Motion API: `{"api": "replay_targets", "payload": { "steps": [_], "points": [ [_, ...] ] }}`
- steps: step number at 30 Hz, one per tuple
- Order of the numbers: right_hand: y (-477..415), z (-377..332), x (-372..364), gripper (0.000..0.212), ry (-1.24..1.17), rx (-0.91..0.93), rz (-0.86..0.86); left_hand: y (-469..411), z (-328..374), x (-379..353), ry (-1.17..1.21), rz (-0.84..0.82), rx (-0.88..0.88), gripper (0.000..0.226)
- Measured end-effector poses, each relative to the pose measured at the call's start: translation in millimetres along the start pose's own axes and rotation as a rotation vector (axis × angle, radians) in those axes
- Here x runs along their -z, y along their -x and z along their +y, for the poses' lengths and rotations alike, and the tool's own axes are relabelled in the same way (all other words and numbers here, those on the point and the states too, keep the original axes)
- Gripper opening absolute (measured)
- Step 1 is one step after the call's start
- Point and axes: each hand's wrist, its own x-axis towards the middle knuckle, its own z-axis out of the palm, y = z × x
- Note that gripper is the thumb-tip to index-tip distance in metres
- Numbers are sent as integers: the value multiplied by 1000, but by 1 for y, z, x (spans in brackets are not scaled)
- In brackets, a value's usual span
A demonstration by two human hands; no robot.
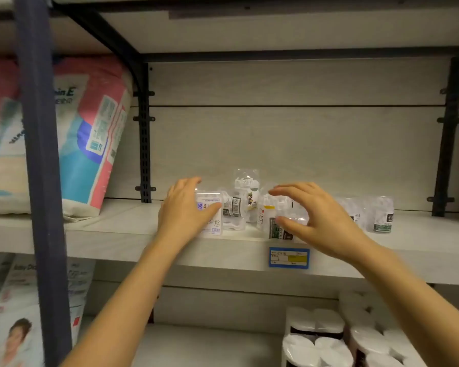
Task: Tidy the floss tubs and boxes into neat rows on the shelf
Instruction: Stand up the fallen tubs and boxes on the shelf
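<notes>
To the far left of the reaching arms, a pink-and-blue diaper pack (pixel 90 133) leans on the neighbouring shelf section, well apart from both hands. The left hand (pixel 186 207) comes up from below on a bare forearm, palm turned toward the shelf back, fingers together and pointing up; its thumb lies across the front of a flat floss box (pixel 211 215) with a blue-printed label, and the palm covers the box's left edge, so it is pressed against the box rather than closed round it. Just right of that thumb stands a jumble of clear floss tubs (pixel 245 197), one perched higher than the rest, on the pale wooden shelf (pixel 117 234). The right hand (pixel 318 218) arches over the next cluster with fingers spread and curved, thumb below and forefinger above a clear floss tub with a dark label (pixel 278 229); whether it actually grips it I cannot tell. Below this hand a blue price tag (pixel 289 258) sits on the shelf edge. Beyond its wrist, to the right, two more tubs (pixel 380 215) stand upright, and toilet rolls (pixel 329 340) sit on the shelf beneath.
</notes>
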Motion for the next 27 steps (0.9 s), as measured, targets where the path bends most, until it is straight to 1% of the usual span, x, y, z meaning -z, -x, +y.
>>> {"api": "replay_targets", "payload": {
  "steps": [2,5,6,7,9,10,11,13,14,17,19,21,23,25,27],
  "points": [
    [-5,-1,1,42,-2,3,4,-6,-5,4,53,-64,34,58],
    [-10,-1,-1,40,1,6,-5,-10,-11,7,82,-192,38,48],
    [-11,-3,-3,39,-1,7,-7,-11,-11,8,117,-206,37,45],
    [-13,-3,-5,38,-4,11,1,-11,-11,9,161,-185,34,41],
    [-13,-7,-8,36,-32,5,26,-10,-11,15,287,-79,46,31],
    [-13,-10,-10,35,-64,-5,45,-8,-11,18,418,-28,76,25],
    [-12,-13,-12,34,-117,-22,69,-4,-9,21,609,5,119,20],
    [-11,-23,-14,35,-284,-79,101,10,0,27,996,22,212,16],
    [-11,-29,-14,37,-392,-117,96,18,5,28,1138,16,243,17],
    [-13,-46,-15,50,-691,-187,11,40,20,26,1396,-35,269,27],
    [-15,-51,-17,47,-795,-191,-14,49,28,22,1451,-97,275,34],
    [-14,-52,-17,39,-823,-198,-5,53,30,19,1435,-133,281,31],
    [-12,-50,-14,32,-826,-204,-7,52,28,20,1341,-140,260,26],
    [-10,-48,-10,25,-843,-207,-9,48,25,22,1222,-152,198,26],
    [-8,-44,-5,23,-827,-216,13,45,26,25,1126,-176,124,26]
  ]
}}
